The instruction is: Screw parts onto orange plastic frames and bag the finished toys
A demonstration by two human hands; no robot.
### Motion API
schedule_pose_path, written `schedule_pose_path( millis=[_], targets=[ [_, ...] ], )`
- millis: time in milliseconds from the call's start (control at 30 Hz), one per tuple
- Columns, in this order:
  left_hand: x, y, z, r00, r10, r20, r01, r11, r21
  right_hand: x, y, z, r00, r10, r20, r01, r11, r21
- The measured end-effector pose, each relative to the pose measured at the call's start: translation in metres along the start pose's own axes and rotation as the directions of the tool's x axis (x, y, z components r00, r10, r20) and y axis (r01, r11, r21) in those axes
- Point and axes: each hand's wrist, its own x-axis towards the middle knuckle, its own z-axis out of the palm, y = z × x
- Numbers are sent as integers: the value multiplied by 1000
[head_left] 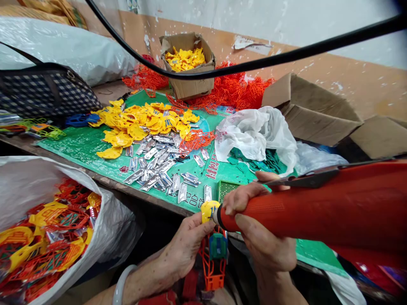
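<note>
While I watch through the head camera, my right hand [263, 237] sits at the near edge of the counter [82, 146], its grip clenched round the front end of a big red tool [318, 207] that runs off to the right of the scene. A dark trigger lever [305, 180] lies along the top of that tool, and the thumb rests just under it. My left hand [186, 248], with a pale bangle [122, 284] on the wrist, is just left of the tool's tip; its grip pinches a small yellow piece [209, 209] and holds that piece right against the black nose of the tool. Just below both hands stands an orange plastic frame [213, 264] with a green block [218, 245] set in it; I cannot tell what carries it.

Farther off, on the green mat that covers the counter, a scatter of silver metal clips [159, 169] lies near the middle, and beyond it a heap of yellow pieces [140, 123]. A small tangle of red plastic frames [195, 140] lies just right of that heap. At the far side an open cardboard box [190, 87] holds more yellow pieces, with red frames piled around it. A crumpled white plastic bag [254, 131] lies to the right, beside flattened cardboard [311, 110]. At the near left a large white sack [32, 182] holds mixed red and yellow plastic parts. A checked handbag [44, 93] sits at the far left.
</note>
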Motion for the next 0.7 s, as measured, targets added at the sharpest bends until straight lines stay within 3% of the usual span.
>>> schedule_pose_path(
  millis=[400, 700],
  targets=[
    [-2, -3, -1, 999, 50, 11, -51, 996, 68, -5, 8, -5, 999, 10, -50, -13, 999, -48],
    [-6, -3, -4, 994, 78, 74, -85, 991, 107, -2, 2, 2, 999, 7, -40, -3, 995, 96]
  ],
)
